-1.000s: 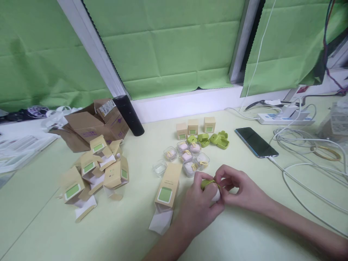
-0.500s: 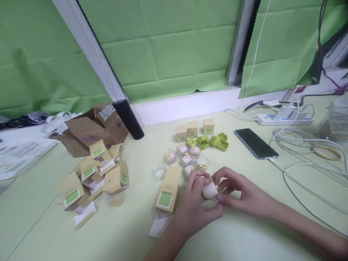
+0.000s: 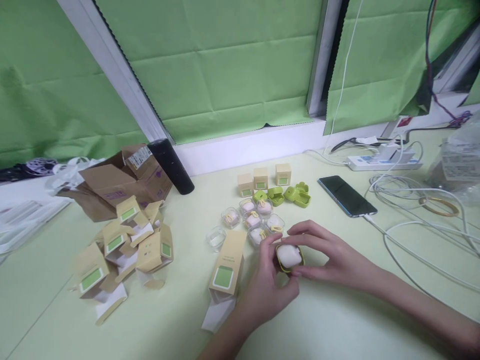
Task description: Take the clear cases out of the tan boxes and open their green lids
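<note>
Both hands close around a small white earbud case [image 3: 288,255] that sits in a green silicone cover, just above the pale green table [image 3: 337,320]. My left hand [image 3: 267,290] pinches its left side and my right hand [image 3: 325,257] wraps its right side. An open tan box [image 3: 227,265] with a green label lies just left of my left hand. Several clear cups [image 3: 250,221] holding pink pieces stand right behind my fingers. Further back lie green covers [image 3: 296,194] and three small tan boxes [image 3: 261,179].
A heap of opened tan boxes [image 3: 123,245] and a brown carton [image 3: 120,180] lie at the left, with a black cylinder [image 3: 170,165] beside them. A phone [image 3: 347,195], white cables [image 3: 420,235] and a power strip [image 3: 382,160] fill the right.
The white case has been turned in my hands, so its white top now faces up with the green cover under it. The view has shifted slightly right.
</note>
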